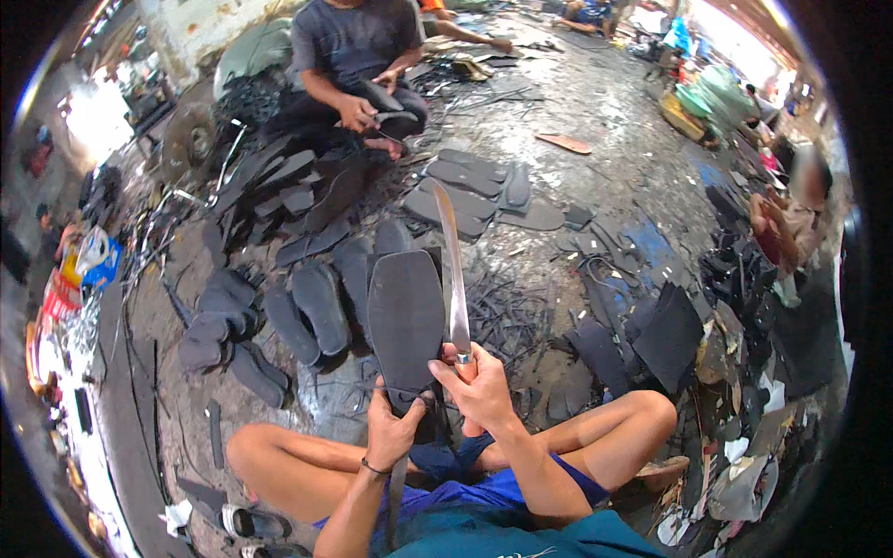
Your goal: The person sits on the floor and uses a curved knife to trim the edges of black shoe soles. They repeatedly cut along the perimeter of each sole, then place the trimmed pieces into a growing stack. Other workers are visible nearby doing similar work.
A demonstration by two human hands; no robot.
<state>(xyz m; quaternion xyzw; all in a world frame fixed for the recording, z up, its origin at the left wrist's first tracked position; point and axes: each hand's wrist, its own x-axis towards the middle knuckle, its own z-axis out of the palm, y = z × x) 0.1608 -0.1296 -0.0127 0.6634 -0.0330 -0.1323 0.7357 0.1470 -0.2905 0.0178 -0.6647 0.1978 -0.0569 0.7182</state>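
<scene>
Between my knees, my left hand (395, 423) grips the near end of a dark grey rubber sole (406, 316), thumb on top. The sole stands out away from me, wide end far. My right hand (476, 386) is closed round the wooden handle of a long knife (456, 288); its curved blade points up and away along the sole's right edge. Fingertips of that hand also come close to the sole's near right side; whether they touch it I cannot tell. A black strip hangs below the sole, partly hidden by my hands.
Finished-looking soles (321, 307) lie in pairs to the left. More flat soles (456, 191) are stacked ahead, before a seated co-worker (358, 65) holding a sole. Thin rubber offcuts (521, 316) litter the floor. Black rubber sheets (665, 335) lie at right, and another person (795, 209) sits beyond.
</scene>
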